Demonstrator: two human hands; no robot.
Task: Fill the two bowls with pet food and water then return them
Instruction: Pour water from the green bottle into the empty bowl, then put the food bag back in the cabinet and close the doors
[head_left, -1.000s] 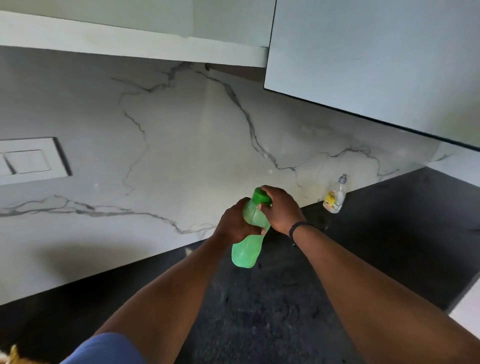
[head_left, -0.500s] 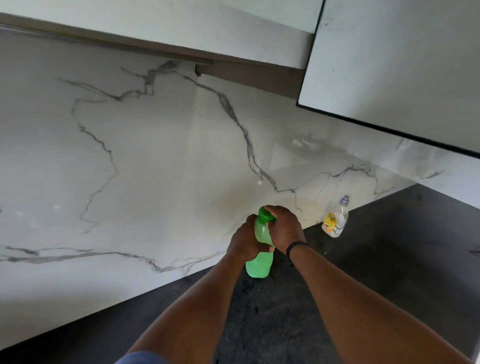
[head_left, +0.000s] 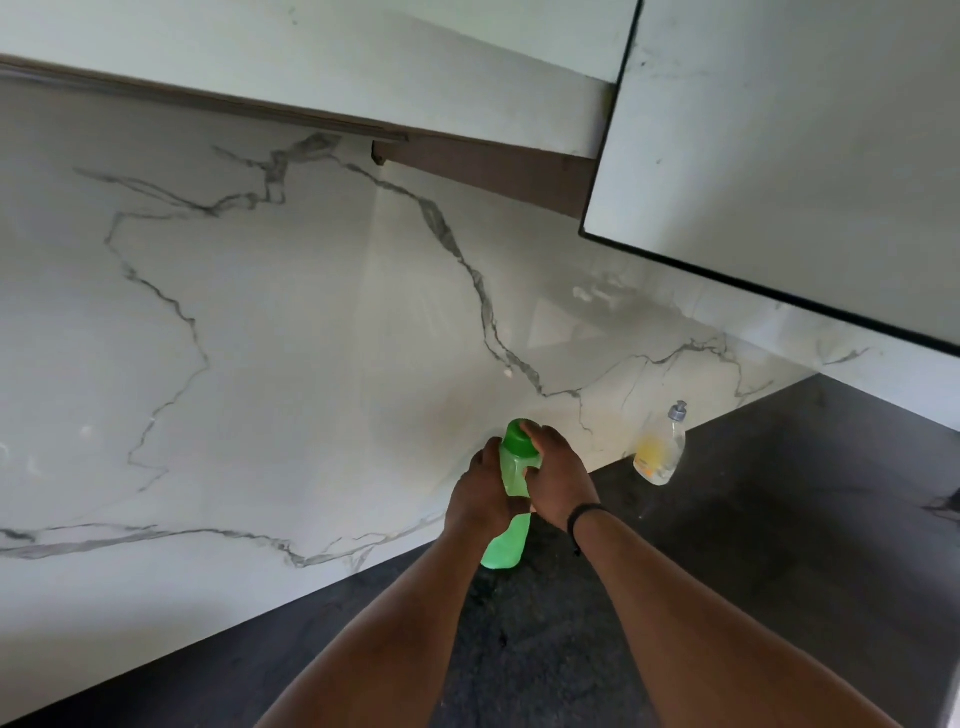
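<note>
Your left hand (head_left: 480, 496) is wrapped around the middle of the green bottle (head_left: 511, 506), fingers pressed on its body. The bottle stands roughly upright, its base at or just above the dark table (head_left: 779, 545); contact cannot be confirmed. Your right hand (head_left: 558, 480) sits on the bottle's right side, with fingertips curled over the darker green cap (head_left: 519, 439) and the thumb pressed on the neck.

Handling, as judged: the bottle is translucent plastic, stiff enough to hold shape but likely to yield under a hard squeeze. Its weight depends on the fill, which cannot be read here. The wall looks smooth, so it may slip if wet. Keep your left hand at the waist below the cap, and work the cap with your right. Neither bowl is in view.

To the right of the bottle, a clear dispenser bottle (head_left: 660, 449) with yellowish liquid stands near the wall, apart from your hands.

The table is dark, mottled and matt. Behind the bottle rises a glossy white marble-veined backsplash (head_left: 260, 338). Above and to the right of it hangs a pale cupboard door (head_left: 805, 156).
</note>
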